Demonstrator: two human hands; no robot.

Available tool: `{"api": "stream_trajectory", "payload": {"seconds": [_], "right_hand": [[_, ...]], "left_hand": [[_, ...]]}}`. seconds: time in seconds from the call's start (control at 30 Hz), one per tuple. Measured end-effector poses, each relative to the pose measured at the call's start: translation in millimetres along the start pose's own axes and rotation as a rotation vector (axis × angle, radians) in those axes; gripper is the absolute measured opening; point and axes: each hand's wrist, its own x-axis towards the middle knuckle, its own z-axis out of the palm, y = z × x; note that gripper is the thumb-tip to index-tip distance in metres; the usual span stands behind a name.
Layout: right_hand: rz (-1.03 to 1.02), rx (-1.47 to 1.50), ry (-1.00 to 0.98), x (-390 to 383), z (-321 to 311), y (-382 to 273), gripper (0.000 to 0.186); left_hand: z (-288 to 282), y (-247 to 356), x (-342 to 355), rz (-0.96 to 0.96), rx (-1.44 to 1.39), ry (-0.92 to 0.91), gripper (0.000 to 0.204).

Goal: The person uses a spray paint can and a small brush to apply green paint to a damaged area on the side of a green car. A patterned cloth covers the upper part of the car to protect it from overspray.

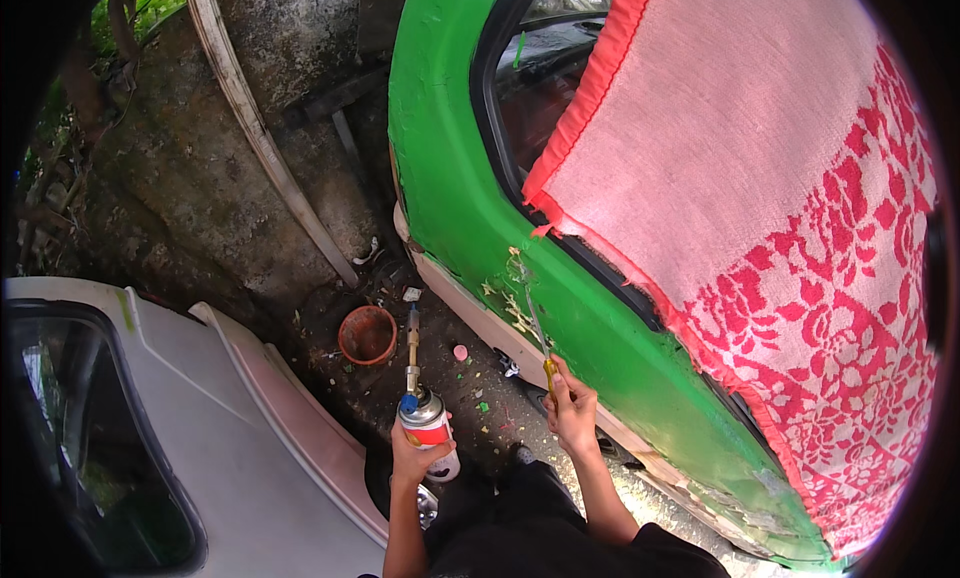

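- Grip first: right hand (572, 413) closed round the yellow-handled scraper (549, 373), slim metal end reaching far along the green car body (450, 178)
- Light and stiff, that scraper, I'd judge; best held by the handle, off the metal, which could be hot
- And over on the left, left hand (412, 456) wrapped round the gas torch (428, 421), nozzle pointing far, no flame to be seen
- Smooth can, maybe slippery, probably the heavier of the two; take it round the body, clear of the tube
- Outward now, pale flakes (520, 316) by the scraper's far end, brittle by the look of them
- Just left of the nozzle, a reddish-brown pot (368, 336); off right, soft-looking pink-and-red cloth (720, 128) draped over the green car body
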Motion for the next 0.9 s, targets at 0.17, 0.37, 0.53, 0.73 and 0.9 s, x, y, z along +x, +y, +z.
{"api": "stream_trajectory", "payload": {"seconds": [0.17,0.37,0.53,0.73,0.9], "right_hand": [[-0.069,0.042,0.018,5.1,10.4,8.0,0.041],[-0.07,-0.044,0.028,10.9,11.9,0.4,0.039],[-0.026,0.02,0.025,-7.2,-3.4,-3.5,0.039],[-0.005,0.083,0.002,-1.2,0.6,-1.4,0.041],[0.071,0.233,-0.135,-8.1,-25.8,-20.9,0.047]], "left_hand": [[-3.5,-7.9,3.7,-0.057,0.044,-0.064,0.066],[8.7,-8.1,12.0,-0.058,0.061,-0.101,0.071],[12.4,-1.2,7.7,-0.035,0.021,-0.115,0.07],[11.4,-4.5,13.1,-0.041,0.043,-0.132,0.068],[15.6,-12.9,20.3,-0.103,0.055,-0.181,0.073]]}}
